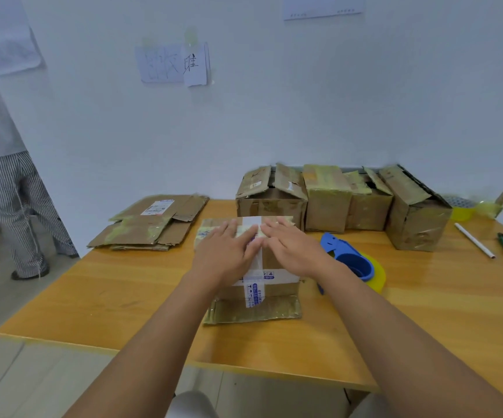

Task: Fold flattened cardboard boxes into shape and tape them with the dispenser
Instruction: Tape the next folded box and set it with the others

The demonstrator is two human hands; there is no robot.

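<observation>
Currently, your left hand (226, 251) and right hand (292, 247) lie flat, fingers straight, on the top of the box (271, 285) at the table's (123, 297) centre. Tape dispenser (351, 260): just right of the box. Flattened cardboard (150, 221): far left. Four folded boxes (343, 203): against the wall.
</observation>
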